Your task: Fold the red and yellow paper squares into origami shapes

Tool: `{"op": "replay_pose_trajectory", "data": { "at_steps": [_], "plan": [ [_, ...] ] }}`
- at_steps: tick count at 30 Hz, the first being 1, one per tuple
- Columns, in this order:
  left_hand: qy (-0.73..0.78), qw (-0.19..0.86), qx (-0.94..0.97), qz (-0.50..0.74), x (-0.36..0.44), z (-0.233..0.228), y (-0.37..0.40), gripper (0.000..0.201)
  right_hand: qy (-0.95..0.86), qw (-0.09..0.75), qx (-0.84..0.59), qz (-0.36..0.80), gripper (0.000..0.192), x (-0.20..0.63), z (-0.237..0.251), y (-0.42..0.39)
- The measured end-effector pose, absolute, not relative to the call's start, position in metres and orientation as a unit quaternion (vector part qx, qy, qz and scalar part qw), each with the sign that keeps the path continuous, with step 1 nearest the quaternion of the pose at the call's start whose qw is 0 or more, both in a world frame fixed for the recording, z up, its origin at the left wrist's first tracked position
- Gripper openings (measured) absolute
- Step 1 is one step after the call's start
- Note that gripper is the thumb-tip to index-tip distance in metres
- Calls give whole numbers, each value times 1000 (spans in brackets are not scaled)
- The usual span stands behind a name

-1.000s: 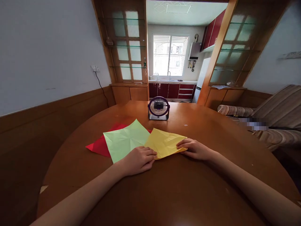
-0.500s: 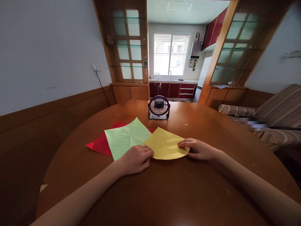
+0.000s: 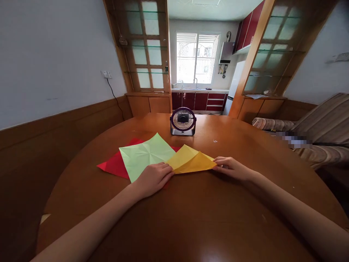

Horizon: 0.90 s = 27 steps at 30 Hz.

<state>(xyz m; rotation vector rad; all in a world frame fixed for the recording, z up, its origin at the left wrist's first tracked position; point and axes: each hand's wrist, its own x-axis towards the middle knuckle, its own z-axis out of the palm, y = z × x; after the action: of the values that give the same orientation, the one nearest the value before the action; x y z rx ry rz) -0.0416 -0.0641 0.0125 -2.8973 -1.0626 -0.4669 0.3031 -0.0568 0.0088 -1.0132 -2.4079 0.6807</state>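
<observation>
I see a yellow paper [image 3: 191,161] lying on the round wooden table [image 3: 196,214], near the middle, just in front of me. Its near flap is lifted and folded up toward the far side, so the paper looks like a low tent with a darker yellow side facing me. My left hand [image 3: 153,177] lies at the left corner of the yellow paper, palm down, with the fingers close together and pressing that corner onto the table. My right hand [image 3: 231,168] is at the right corner, and its fingertips [image 3: 218,162] pinch the pointed end of the fold. Just left of the yellow paper lies a light green paper [image 3: 143,156] with many fold lines in it, and my left hand rests partly on its near edge. The yellow paper overlaps the green one a little. Under the green paper is a red paper [image 3: 114,166], which sticks out to the left. Farther back on the table stands a small purple fan [image 3: 183,121], well apart from the papers, facing me. To my right there is a striped sofa [image 3: 319,134], and behind the table I can see a kitchen window [image 3: 196,58].
</observation>
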Motion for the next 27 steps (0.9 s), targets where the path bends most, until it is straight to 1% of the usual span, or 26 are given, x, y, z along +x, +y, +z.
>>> {"op": "replay_pose_trajectory", "data": {
  "at_steps": [7,13,17,20,24,27],
  "plan": [
    [-430,-26,-886,-170,-38,7,-65,38,-816,246,-426,304,48,306,6,-56],
    [-462,-81,-864,-184,-38,8,-66,29,-770,293,-460,332,48,301,-7,-52],
    [-489,-106,-843,-196,-39,5,-61,29,-758,337,-480,284,47,294,-15,-49],
    [-513,-100,-826,-209,-38,1,-57,33,-749,362,-503,236,45,289,-19,-47],
    [-526,-99,-816,-216,-35,-2,-56,36,-744,365,-530,180,42,283,-22,-45],
    [-534,-93,-811,-218,-33,-1,-57,38,-743,365,-538,161,40,280,-22,-45]
  ]
}}
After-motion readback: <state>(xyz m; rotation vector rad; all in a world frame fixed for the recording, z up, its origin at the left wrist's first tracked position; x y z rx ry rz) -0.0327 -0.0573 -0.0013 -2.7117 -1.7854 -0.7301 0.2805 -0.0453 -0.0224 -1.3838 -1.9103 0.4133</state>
